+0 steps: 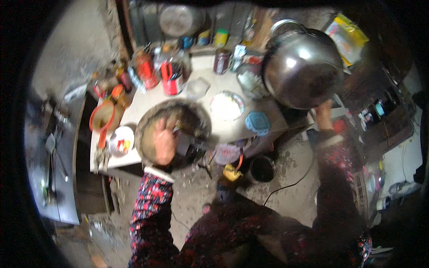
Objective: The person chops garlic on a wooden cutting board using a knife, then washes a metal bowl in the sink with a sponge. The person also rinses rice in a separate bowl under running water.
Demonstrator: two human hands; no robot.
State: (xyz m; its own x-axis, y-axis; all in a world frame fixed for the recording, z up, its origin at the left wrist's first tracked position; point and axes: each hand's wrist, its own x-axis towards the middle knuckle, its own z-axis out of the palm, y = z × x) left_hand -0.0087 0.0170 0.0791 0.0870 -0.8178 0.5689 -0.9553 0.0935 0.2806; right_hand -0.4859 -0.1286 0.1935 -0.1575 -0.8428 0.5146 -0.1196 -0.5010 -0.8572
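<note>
My right hand (pixel 324 115) is at the lower edge of a large shiny metal wok (pixel 305 72), with its fingers partly hidden behind it. The wok's rounded underside faces me above the table's right end. My left hand (pixel 164 142) lies over the left part of a wide, round, dark pan (pixel 147 114) at the table's front edge; blur hides how its fingers meet the pan. A patterned plate (pixel 227 105) with pale contents and a blue plastic container (pixel 257 123) stand between the hands. To the left is a white bowl (pixel 121 140) with red and yellow marks.
Jars and a red-handled jug (pixel 172 78) line the back of the pale table (pixel 129 117). An orange-rimmed strainer (pixel 102 117) stands at left, near a grey counter (pixel 63 160). A black bucket (pixel 263 169) and a cable (pixel 285 189) are on the floor.
</note>
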